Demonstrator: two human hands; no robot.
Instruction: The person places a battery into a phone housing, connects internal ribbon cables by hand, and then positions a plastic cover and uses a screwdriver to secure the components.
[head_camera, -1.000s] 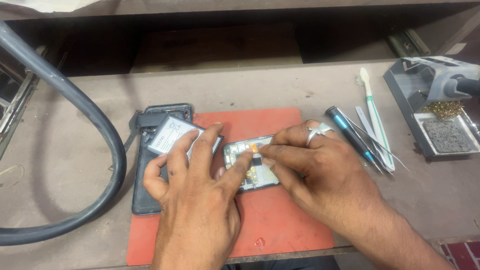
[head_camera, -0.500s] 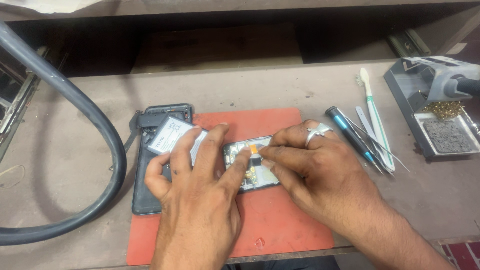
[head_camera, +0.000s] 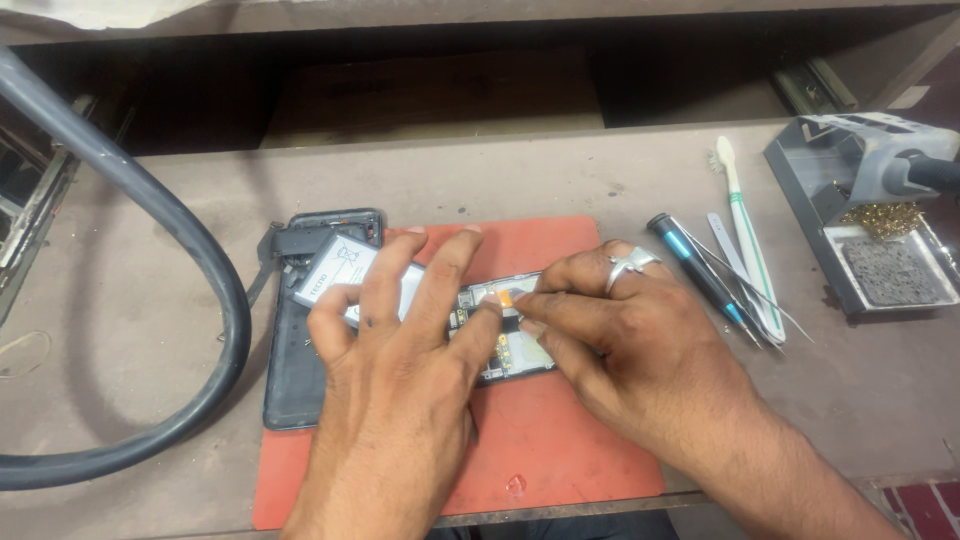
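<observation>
Both hands (head_camera: 400, 350) (head_camera: 620, 330) press an opened phone (head_camera: 500, 325) — perhaps its connector.

A repair workshop: soldering iron stand (head_camera: 870, 225), screwdriver (head_camera: 695, 265), worn bench (head_camera: 640, 170).

left hand (head_camera: 400, 370) fingers spread flatter, phone (head_camera: 500, 325)

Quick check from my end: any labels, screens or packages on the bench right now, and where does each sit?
Battery label: white rectangle with dark print and small symbols, on the opened phone over the red mat, partly under the left hand.
Back cover: dark rectangular shell, left of the mat, no visible label.
No lit screen, sign or package shows.
</observation>
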